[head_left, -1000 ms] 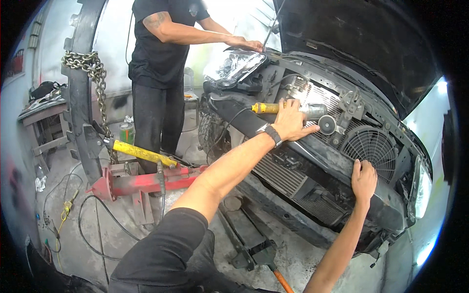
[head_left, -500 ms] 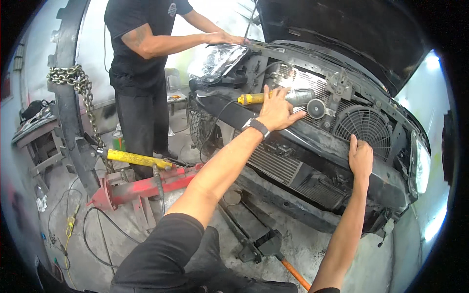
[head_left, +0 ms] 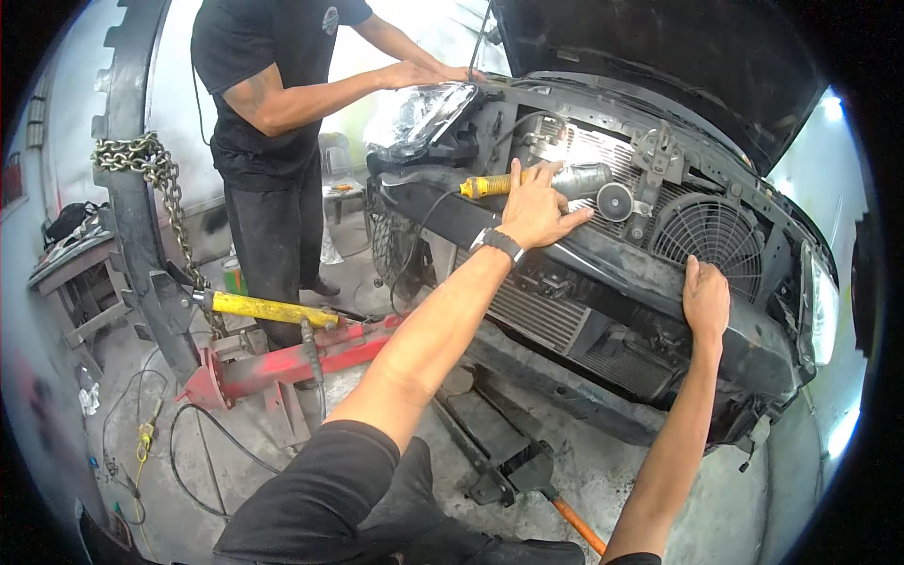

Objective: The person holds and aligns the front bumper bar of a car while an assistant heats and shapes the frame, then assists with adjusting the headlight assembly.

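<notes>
My left hand [head_left: 533,212], wearing a dark watch, lies with fingers spread over a yellow and silver angle grinder [head_left: 485,185] on the front of a car. Below it runs a black bumper beam [head_left: 605,269]. My right hand [head_left: 706,301] has its fingers curled over the beam's upper edge toward the right end, beside a round fan [head_left: 711,235]. Behind the grinder is a metal radiator [head_left: 590,151]. A lower finned cooler [head_left: 527,320] shows under the beam.
A co-worker [head_left: 268,132] stands left, hands by the headlight [head_left: 414,121]. The raised hood [head_left: 650,56] is above. Left are a steel post [head_left: 122,89] with a chain, a red frame puller [head_left: 264,363] and yellow ram [head_left: 268,307]. A floor jack [head_left: 508,471] lies below.
The view has shifted, so the car and co-worker sit further left and higher than a second ago. Both my hands remain on the car front, with little change in their grip.
</notes>
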`<action>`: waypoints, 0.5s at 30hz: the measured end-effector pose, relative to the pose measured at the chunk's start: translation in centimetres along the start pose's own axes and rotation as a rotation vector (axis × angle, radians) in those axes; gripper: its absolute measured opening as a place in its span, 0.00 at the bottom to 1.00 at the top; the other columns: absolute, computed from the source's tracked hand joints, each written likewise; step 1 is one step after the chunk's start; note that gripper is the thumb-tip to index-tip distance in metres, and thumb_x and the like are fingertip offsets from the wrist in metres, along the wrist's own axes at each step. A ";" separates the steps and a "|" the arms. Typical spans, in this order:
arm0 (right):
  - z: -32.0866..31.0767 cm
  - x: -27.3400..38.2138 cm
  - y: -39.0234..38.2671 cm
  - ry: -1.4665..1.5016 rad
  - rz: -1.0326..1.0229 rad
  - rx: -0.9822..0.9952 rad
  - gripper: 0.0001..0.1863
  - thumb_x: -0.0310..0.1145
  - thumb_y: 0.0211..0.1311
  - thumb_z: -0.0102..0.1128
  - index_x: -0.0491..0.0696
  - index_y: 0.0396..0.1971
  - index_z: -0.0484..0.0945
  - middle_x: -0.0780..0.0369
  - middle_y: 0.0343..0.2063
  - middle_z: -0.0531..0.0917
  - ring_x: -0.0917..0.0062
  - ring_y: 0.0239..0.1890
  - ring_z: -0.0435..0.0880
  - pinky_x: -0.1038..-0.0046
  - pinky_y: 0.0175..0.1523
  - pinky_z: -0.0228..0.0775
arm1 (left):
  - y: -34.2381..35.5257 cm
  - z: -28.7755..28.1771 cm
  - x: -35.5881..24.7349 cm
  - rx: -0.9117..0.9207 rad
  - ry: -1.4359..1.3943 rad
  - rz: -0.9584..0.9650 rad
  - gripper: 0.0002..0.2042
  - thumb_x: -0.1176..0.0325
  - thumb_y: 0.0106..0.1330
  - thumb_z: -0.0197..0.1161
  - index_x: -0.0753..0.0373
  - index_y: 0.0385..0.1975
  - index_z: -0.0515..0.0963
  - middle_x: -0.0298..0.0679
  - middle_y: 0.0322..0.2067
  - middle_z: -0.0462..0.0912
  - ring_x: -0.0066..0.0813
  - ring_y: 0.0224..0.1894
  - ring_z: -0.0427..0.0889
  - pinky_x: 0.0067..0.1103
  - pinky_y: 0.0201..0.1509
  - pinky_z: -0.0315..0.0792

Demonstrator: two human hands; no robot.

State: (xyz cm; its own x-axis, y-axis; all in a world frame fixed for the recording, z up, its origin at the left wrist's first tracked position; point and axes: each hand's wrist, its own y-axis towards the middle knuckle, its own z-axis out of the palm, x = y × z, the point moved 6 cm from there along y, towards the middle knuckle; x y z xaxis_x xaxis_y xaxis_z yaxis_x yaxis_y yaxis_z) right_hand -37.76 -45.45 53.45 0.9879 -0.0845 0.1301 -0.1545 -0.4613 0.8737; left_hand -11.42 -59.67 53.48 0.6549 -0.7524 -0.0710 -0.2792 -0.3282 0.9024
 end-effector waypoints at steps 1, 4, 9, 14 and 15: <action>0.0 -0.1 0.0 0.007 -0.003 -0.002 0.23 0.41 0.71 0.45 0.36 0.27 0.78 0.43 0.31 0.80 0.47 0.37 0.78 0.52 0.44 0.68 | 0.0 -0.1 -0.1 0.002 0.004 0.003 0.27 0.38 0.59 0.59 0.59 0.26 0.87 0.48 0.62 0.66 0.45 0.68 0.58 0.52 0.72 0.34; 0.3 -0.2 0.0 0.031 -0.014 -0.010 0.23 0.42 0.71 0.45 0.36 0.27 0.78 0.43 0.31 0.80 0.47 0.37 0.78 0.52 0.44 0.68 | -0.1 -0.1 -0.1 0.014 0.005 0.000 0.28 0.37 0.59 0.58 0.60 0.28 0.87 0.50 0.62 0.66 0.46 0.68 0.58 0.51 0.73 0.34; 0.1 0.1 -0.1 0.035 0.019 0.005 0.23 0.42 0.70 0.46 0.36 0.26 0.77 0.43 0.30 0.80 0.47 0.37 0.78 0.52 0.43 0.68 | -0.2 0.0 0.1 0.028 0.012 0.000 0.27 0.38 0.59 0.58 0.59 0.28 0.88 0.50 0.63 0.66 0.46 0.69 0.57 0.50 0.73 0.34; 0.5 -0.3 0.1 0.011 -0.007 0.000 0.23 0.42 0.70 0.47 0.36 0.26 0.77 0.44 0.30 0.80 0.47 0.37 0.78 0.53 0.43 0.68 | -0.2 -0.1 0.2 0.004 -0.004 -0.002 0.27 0.38 0.59 0.59 0.59 0.28 0.88 0.50 0.62 0.66 0.45 0.69 0.57 0.50 0.73 0.34; 0.3 -0.2 0.1 0.025 0.013 0.001 0.23 0.42 0.70 0.47 0.36 0.26 0.77 0.44 0.30 0.80 0.46 0.37 0.78 0.53 0.43 0.68 | -0.2 -0.1 0.2 0.007 -0.002 -0.004 0.27 0.38 0.59 0.59 0.59 0.28 0.88 0.50 0.62 0.66 0.45 0.69 0.57 0.50 0.73 0.34</action>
State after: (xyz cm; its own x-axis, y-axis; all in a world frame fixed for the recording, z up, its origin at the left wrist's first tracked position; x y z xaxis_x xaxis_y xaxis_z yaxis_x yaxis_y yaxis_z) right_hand -38.00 -45.74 53.36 0.9858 -0.0688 0.1530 -0.1674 -0.4611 0.8714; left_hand -11.17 -59.74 53.32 0.6543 -0.7524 -0.0758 -0.2811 -0.3350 0.8993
